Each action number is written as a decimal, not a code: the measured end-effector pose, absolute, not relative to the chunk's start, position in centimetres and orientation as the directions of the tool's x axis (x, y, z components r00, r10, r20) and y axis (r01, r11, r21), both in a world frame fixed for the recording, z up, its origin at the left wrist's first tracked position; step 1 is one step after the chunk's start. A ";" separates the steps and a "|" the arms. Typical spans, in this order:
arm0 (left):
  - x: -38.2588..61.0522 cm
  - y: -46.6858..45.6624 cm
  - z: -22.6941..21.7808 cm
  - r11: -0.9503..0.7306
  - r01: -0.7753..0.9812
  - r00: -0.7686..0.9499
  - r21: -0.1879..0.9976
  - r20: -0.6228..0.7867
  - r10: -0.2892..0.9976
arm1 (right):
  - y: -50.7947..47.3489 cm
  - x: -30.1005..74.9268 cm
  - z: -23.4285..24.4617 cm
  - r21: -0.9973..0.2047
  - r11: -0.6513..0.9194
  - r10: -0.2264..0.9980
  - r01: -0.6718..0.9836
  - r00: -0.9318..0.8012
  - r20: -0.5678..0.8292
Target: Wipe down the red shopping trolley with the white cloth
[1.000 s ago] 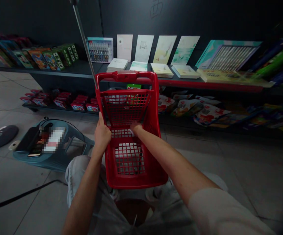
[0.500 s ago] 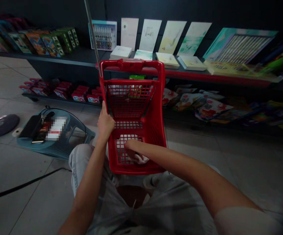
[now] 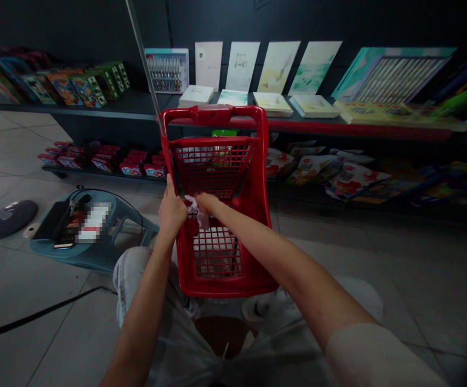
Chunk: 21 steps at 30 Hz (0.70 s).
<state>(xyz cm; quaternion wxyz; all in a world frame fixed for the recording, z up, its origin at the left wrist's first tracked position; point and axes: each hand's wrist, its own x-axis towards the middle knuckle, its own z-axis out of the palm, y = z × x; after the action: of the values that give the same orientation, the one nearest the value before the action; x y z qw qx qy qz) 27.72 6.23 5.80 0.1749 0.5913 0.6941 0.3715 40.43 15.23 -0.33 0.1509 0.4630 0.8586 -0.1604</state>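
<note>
A red plastic shopping basket with lattice walls stands tilted between my knees, its handle end toward the shelf. My left hand grips its left rim, fingers wrapped over the edge. Inside the basket my right hand is closed on a pale, crumpled cloth, against the inner left wall near my left hand. The fingertips of the right hand are partly hidden by the cloth and the blur. A metal pole rises from the basket's upper left corner.
Ahead, a dark shelf carries notebooks, pen sets and small boxes. Red packs and snack bags fill the lower level. To the left, a blue stool holds a phone and a black case; a black strap crosses the floor.
My right hand has moved with the cloth from the basket's near bottom up and left to the left wall. The left hand keeps its hold on the rim.
</note>
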 end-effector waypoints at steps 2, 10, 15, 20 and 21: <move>27.6 5.9 6.1 -0.027 0.702 -0.211 0.712 0.244 0.946 | 15.2 40.5 -1.0 -0.099 0.508 0.805 0.856 -0.512 -0.299; 30.8 -8.6 7.0 -0.432 0.818 0.339 0.381 0.288 0.896 | 13.6 40.9 -4.8 -0.126 0.637 0.701 0.760 -0.640 -0.316; 31.9 -11.2 5.2 -0.521 0.837 0.470 0.167 0.270 0.841 | 12.6 39.7 -4.5 -0.221 0.746 0.505 0.628 -0.751 -0.426; 31.4 -9.8 4.6 -0.478 0.865 0.395 0.152 0.378 0.837 | 9.2 39.2 -3.6 -0.409 0.803 0.227 0.433 -0.857 -0.462; 31.4 -9.7 4.5 -0.465 0.872 0.378 0.153 0.394 0.838 | 8.5 39.5 -3.5 -0.451 0.801 0.173 0.393 -0.874 -0.454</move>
<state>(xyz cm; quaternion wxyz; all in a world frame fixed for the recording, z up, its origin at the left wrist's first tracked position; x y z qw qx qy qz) 31.35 -9.69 4.55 -0.0401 0.8290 0.5156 0.2130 39.50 8.52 -3.46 0.1995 0.1526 0.9279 -0.2757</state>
